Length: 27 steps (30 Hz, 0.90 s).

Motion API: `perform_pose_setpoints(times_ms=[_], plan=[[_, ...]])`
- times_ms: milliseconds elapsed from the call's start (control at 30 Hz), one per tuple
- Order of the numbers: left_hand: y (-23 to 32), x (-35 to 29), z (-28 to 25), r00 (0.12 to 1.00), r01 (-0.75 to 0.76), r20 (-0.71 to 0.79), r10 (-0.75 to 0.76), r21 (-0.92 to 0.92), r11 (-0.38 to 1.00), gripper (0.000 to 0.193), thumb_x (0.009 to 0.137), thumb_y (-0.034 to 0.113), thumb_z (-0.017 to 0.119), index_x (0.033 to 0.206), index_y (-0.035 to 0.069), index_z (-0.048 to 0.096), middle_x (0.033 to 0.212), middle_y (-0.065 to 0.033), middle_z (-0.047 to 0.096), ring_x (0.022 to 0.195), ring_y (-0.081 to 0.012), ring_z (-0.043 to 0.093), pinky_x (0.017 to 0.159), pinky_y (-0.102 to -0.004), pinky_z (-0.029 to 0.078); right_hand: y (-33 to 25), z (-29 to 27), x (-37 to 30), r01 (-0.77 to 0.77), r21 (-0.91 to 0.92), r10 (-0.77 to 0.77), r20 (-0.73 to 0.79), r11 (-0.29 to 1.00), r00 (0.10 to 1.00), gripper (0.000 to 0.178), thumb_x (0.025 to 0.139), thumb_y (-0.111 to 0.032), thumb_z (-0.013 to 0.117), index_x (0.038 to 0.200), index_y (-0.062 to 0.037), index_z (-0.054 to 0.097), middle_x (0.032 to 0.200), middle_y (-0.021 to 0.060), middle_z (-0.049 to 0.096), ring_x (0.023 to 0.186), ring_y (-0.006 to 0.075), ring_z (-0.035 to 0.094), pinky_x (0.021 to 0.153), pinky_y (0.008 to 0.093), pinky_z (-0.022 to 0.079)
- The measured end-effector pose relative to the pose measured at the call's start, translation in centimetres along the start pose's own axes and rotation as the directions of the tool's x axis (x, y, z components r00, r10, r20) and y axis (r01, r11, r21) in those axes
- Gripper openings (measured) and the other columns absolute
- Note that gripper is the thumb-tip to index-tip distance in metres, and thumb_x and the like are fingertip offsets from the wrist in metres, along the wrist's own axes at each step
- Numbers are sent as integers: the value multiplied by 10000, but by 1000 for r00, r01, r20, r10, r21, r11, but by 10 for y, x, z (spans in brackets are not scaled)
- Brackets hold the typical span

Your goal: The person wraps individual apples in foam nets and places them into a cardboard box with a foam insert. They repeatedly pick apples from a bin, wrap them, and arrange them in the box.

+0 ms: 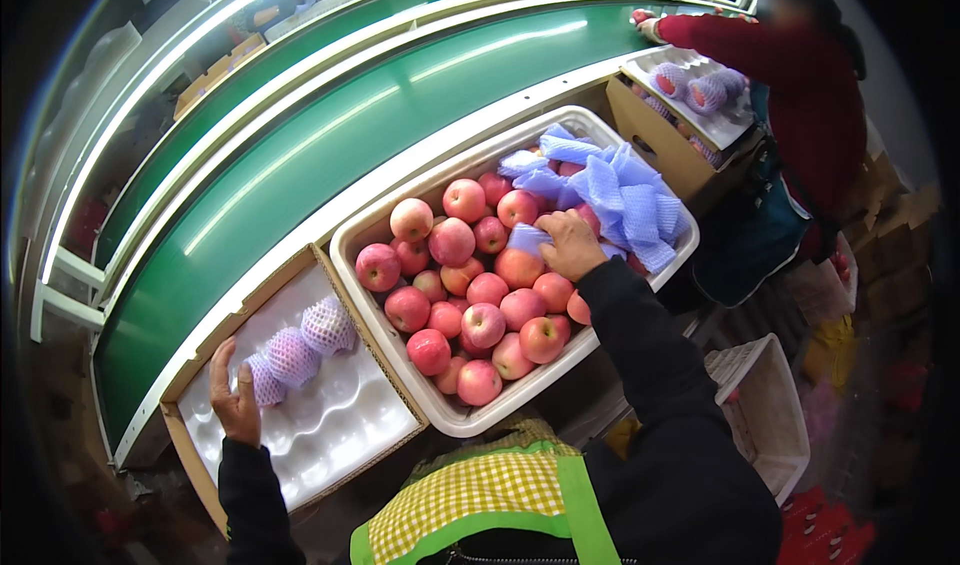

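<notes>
My right hand (573,247) pinches a flat purple foam net sleeve (527,237) against an apple (520,268) in the heap. That apple lies among loose red and pink apples in a large white plastic crate (455,420). More purple foam net sleeves (625,200) are piled over the crate's far right corner. To the left, my left hand (237,397) has its thumb and fingers apart at the edge of a row of apples in foam nets (293,357). They sit in a white moulded tray (335,430) inside a cardboard box (185,445). My left hand appears to hold nothing.
A green conveyor belt (400,115) curves behind the crate. At the far right a person in a red sleeve (715,40) reaches over the belt, beside another cardboard box (650,130) with net-wrapped apples. A white basket (765,415) stands low at my right.
</notes>
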<state>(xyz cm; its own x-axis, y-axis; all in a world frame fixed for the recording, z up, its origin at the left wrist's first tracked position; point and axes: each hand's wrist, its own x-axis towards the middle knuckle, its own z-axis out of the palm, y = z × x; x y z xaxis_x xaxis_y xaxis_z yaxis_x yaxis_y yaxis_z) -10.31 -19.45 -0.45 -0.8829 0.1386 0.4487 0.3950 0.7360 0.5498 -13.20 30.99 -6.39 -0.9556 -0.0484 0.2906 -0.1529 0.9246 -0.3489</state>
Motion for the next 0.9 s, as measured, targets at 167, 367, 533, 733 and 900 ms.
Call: perform_pose_setpoints(times_ms=[167, 367, 533, 733, 900], plan=[[167, 27, 81, 892, 252, 448, 58, -599, 760, 347, 809, 65, 597, 1140, -6, 521, 1043, -123, 578, 942, -179, 574, 773, -285, 478, -75, -41, -11, -106, 870, -318, 286, 481, 904, 276, 776, 3, 619, 1045, -13, 560, 966, 23, 580, 942, 95, 529, 832, 255, 431], [186, 26, 134, 974, 104, 227, 10, -485, 868, 312, 765, 58, 630, 1062, -4, 558, 908, -139, 608, 823, -237, 618, 693, -312, 495, -93, -46, -23, 139, 826, -51, -133, 546, 990, 188, 775, -45, 635, 949, -7, 574, 866, 62, 594, 765, 115, 562, 685, 254, 471], [230, 9, 151, 964, -178, 147, 221, -257, 950, 378, 742, 11, 607, 1100, -47, 504, 1008, -214, 563, 959, -309, 571, 808, -335, 463, -109, -42, -47, 53, 912, -168, 18, 407, 986, 198, 790, -91, 649, 926, 5, 543, 781, 77, 556, 717, 133, 559, 626, 253, 459], [220, -6, 152, 798, 563, 574, -184, -601, 567, 304, 859, 123, 595, 1094, -37, 489, 987, -76, 585, 891, -108, 572, 797, -245, 465, -93, -21, -52, -139, 990, -257, 132, -12, 957, 125, 828, -84, 603, 866, 20, 544, 759, 24, 549, 678, 90, 531, 598, 233, 447], [216, -5, 152, 766, 631, 596, -241, -627, 457, 236, 846, 95, 597, 1035, -26, 523, 880, -53, 607, 790, -101, 582, 666, -240, 475, -77, -24, -51, -365, 931, -364, 342, 5, 866, 93, 797, -45, 585, 853, 8, 534, 732, 34, 539, 653, 107, 519, 582, 233, 421]])
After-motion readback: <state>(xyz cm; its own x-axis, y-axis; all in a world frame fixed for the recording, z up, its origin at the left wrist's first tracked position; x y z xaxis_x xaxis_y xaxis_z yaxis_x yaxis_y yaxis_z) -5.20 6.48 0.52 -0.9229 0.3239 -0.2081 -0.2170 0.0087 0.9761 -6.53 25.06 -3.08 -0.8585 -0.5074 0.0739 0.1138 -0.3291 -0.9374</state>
